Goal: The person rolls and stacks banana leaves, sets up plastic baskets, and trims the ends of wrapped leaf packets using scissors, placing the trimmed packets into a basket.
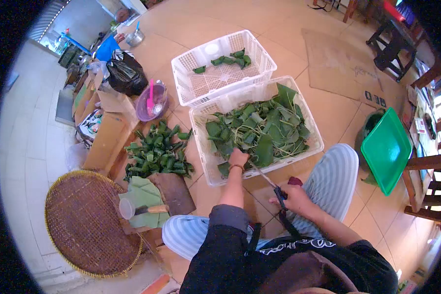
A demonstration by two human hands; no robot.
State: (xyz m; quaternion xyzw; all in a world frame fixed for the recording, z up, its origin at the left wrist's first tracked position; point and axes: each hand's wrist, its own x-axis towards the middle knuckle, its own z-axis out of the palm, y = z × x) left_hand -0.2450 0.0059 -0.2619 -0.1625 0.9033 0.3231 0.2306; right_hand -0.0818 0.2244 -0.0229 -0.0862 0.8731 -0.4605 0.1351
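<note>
My right hand (297,200) grips a pair of scissors (278,192) by its black handles, above my bent leg. The long blades point up and left, over the near rim of the white plastic crate (316,128), and their tips end close to my left hand. Inside that crate lies a heap of green leaf-wrapped bundles (264,127) with pale strings running among them. My left hand (238,158) is closed at the heap's near edge, its fingers partly hidden, so what it holds cannot be made out.
A second white crate (181,73) behind holds several green rolls (230,60). Left are a pile of leaf rolls (158,153), a purple bowl (143,109), a cardboard box (105,142), a woven tray (85,225) and a knife (154,209) on leaves. A green tray (387,152) leans right.
</note>
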